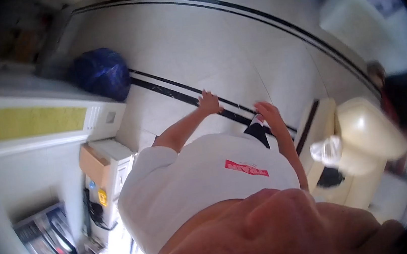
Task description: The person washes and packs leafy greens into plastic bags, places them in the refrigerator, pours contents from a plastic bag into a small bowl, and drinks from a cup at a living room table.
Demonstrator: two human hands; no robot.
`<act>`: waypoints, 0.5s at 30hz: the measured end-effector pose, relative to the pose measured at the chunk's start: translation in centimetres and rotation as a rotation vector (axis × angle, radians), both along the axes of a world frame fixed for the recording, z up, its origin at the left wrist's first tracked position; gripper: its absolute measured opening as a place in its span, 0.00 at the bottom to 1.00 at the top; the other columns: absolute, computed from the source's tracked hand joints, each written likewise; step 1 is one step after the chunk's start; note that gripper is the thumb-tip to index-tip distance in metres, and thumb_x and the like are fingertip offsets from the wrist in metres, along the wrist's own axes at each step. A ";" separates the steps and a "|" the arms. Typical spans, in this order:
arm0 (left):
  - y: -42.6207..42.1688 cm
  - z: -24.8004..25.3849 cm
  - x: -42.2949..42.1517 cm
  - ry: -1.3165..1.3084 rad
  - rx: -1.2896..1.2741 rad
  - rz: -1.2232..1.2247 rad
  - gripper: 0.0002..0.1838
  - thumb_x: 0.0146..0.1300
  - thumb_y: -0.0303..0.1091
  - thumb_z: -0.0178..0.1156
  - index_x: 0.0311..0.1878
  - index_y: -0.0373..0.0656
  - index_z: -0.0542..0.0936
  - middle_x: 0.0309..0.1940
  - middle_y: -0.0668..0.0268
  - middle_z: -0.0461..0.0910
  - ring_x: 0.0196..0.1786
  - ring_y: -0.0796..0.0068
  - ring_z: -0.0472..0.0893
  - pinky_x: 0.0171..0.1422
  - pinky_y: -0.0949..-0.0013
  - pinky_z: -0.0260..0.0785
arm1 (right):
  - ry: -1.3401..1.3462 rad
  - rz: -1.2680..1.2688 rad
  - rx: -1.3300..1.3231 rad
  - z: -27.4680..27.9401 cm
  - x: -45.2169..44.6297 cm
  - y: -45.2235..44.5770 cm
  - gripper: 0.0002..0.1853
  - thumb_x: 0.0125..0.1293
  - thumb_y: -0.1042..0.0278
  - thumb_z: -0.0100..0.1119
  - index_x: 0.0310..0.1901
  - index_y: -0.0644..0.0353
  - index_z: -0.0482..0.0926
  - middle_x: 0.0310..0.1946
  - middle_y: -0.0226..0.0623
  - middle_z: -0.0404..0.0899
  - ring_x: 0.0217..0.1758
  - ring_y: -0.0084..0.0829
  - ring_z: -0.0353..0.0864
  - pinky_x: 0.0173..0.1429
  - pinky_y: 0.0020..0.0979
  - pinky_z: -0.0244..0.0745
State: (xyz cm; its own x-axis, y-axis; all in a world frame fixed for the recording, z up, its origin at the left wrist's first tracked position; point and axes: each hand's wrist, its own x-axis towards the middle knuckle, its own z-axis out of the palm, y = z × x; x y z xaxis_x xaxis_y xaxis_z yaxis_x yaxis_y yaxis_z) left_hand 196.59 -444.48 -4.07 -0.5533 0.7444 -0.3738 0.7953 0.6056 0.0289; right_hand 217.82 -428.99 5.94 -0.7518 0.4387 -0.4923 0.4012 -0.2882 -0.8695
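My left hand is held out over the pale tiled floor, close to the dark floor stripe, with its fingers apart and nothing visible in it. Further right, my right hand is raised in front of my body, its fingers stretched out and nothing visible in it. The two hands are apart. A dark trouser leg shows beside my right hand, below my white shirt.
A dark blue bundle lies at the left, by a white unit with a yellow-green panel. Below are a cardboard box and cluttered items. At the right, a cream sofa holds a white bag and a black item.
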 end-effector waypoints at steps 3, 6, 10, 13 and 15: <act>0.2 -4.4 -5.6 -0.335 -0.032 0.071 0.32 0.49 0.62 0.56 0.44 0.40 0.79 0.42 0.53 0.78 0.54 0.49 0.71 0.53 0.50 0.65 | -0.153 -0.188 0.060 -4.7 2.0 4.8 0.20 0.61 0.56 0.54 0.49 0.62 0.74 0.44 0.35 0.75 0.41 0.29 0.76 0.39 0.27 0.72; 3.7 -6.4 -10.3 -0.549 0.081 0.197 0.31 0.50 0.62 0.52 0.33 0.38 0.81 0.37 0.50 0.79 0.44 0.51 0.77 0.45 0.57 0.70 | -0.202 -0.376 -0.094 -8.1 3.1 10.1 0.18 0.58 0.56 0.56 0.44 0.61 0.74 0.39 0.32 0.73 0.38 0.30 0.76 0.35 0.29 0.73; 7.9 -10.7 -16.3 -0.847 0.219 0.811 0.28 0.56 0.59 0.53 0.49 0.44 0.75 0.40 0.62 0.78 0.38 0.59 0.78 0.43 0.57 0.70 | -0.324 -0.311 -0.017 -11.3 -2.5 19.4 0.16 0.58 0.59 0.56 0.44 0.61 0.74 0.35 0.35 0.75 0.32 0.32 0.77 0.29 0.28 0.73; 7.5 -15.8 -22.9 -0.961 0.436 0.601 0.25 0.55 0.56 0.55 0.37 0.39 0.78 0.29 0.61 0.75 0.33 0.68 0.75 0.32 0.60 0.71 | -0.240 -0.149 0.220 -11.0 -12.6 26.8 0.15 0.60 0.61 0.55 0.43 0.64 0.76 0.33 0.36 0.78 0.29 0.26 0.78 0.27 0.24 0.72; 9.6 -13.8 -24.0 -0.948 0.483 0.820 0.25 0.56 0.57 0.55 0.37 0.39 0.78 0.27 0.63 0.73 0.32 0.71 0.74 0.28 0.62 0.70 | -0.137 0.097 0.483 -10.0 -19.9 31.1 0.15 0.59 0.63 0.56 0.44 0.65 0.76 0.37 0.39 0.79 0.32 0.27 0.79 0.36 0.28 0.74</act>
